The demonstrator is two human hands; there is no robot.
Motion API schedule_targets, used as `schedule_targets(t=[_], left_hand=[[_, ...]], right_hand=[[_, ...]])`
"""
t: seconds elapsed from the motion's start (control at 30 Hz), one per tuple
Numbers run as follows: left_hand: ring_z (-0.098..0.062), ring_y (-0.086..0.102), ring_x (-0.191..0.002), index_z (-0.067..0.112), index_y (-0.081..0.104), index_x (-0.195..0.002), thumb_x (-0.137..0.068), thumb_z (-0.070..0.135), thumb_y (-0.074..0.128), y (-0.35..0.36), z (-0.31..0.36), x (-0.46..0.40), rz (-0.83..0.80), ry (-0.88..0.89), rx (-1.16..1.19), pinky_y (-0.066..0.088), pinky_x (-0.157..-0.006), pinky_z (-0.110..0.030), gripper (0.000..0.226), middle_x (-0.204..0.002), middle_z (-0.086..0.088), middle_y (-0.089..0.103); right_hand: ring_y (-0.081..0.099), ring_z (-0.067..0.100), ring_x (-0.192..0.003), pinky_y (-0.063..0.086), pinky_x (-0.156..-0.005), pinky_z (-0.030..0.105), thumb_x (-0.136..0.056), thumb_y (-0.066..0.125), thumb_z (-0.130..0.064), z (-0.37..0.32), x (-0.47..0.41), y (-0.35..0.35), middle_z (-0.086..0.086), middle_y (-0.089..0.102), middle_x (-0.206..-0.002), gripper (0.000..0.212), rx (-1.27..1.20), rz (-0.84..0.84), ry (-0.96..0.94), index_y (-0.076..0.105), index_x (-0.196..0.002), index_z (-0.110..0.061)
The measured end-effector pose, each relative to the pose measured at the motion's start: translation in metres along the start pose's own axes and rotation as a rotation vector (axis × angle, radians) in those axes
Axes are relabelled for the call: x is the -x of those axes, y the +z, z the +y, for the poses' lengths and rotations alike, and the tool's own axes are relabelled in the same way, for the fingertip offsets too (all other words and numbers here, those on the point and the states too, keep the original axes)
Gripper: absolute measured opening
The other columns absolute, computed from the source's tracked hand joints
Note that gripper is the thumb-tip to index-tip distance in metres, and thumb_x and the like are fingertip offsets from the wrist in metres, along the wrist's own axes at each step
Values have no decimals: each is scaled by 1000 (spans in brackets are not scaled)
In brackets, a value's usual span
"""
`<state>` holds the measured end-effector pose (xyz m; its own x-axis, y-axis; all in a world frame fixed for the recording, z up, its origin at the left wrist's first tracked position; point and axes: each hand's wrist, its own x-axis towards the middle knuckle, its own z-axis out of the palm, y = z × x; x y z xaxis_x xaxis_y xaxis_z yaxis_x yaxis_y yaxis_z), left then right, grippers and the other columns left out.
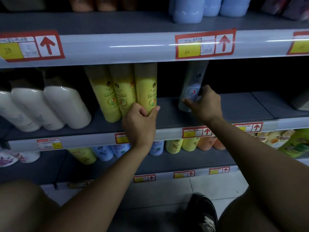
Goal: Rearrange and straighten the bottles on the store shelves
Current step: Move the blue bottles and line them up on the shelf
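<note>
On middle shelf [234,106], yellow bottle [147,87], label seemingly Chinese, unreadable

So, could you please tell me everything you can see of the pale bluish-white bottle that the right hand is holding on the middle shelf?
The pale bluish-white plastic bottle is tall and slim, with a small red-and-green emblem on its label. It stands alone on the grey middle shelf, set apart from the three yellow bottles to its left, and leans slightly. Its top is hidden behind the shelf edge above. The right hand grips its lower part, thumb in front, fingers wrapped round the far side.
</note>
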<state>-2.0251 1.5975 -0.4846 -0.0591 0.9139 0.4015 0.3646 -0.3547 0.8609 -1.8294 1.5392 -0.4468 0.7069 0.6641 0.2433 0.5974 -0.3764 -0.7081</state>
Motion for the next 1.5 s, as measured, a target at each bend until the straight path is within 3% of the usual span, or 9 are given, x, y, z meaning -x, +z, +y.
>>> schedule_targets(t=[0.27,0.47,0.73,1.07,1.23,1.4,1.5], left_hand=[[-20,43,-50,17,47,-60,-80,39,89,10,2,3,34,22,-17,31,-57,-31,51,-50,9,45],[-8,40,-48,17,48,-60,-80,39,88,13,1,2,44,24,-29,26,-57,-29,50,-50,11,44],[-4,42,-48,17,48,-61,-81,38,88,13,2,1,37,18,-27,24,-56,-28,49,-51,11,44],[-7,42,-49,15,49,-61,-81,38,88,13,3,1,43,34,-35,28,-58,-29,49,-52,10,45],[-11,43,-49,15,50,-61,-81,40,87,13,0,1,37,28,-13,34,-57,-29,49,-52,8,48],[-14,42,-48,14,49,-60,-82,38,87,12,-2,0,30,67,-12,36,-55,-31,50,-51,8,45],[-14,42,-48,15,47,-59,-83,35,87,8,-3,4,6,76,2,38,-54,-32,51,-51,8,44]], right_hand=[[66,34,-116,56,-96,46,-78,90,-39,4,-10,10,16,70,-124,60,-37,38,8,64,-119,-6],[68,32,-112,58,-93,44,-78,90,-42,7,-17,17,15,72,-119,57,-28,50,18,67,-116,-6],[70,27,-108,60,-91,43,-78,90,-45,12,-24,22,11,73,-117,56,-46,53,15,69,-116,-10],[70,30,-103,61,-86,43,-77,86,-56,15,-34,30,13,72,-112,62,12,57,27,71,-112,-7],[70,33,-96,47,-68,32,-81,82,-59,16,-41,35,19,71,-101,61,79,60,43,72,-101,-2],[71,34,-96,57,-74,37,-80,83,-57,15,-43,38,20,71,-104,62,63,75,41,74,-102,0],[71,34,-95,55,-71,35,-80,84,-56,14,-43,38,20,72,-103,60,64,70,45,74,-99,0]])
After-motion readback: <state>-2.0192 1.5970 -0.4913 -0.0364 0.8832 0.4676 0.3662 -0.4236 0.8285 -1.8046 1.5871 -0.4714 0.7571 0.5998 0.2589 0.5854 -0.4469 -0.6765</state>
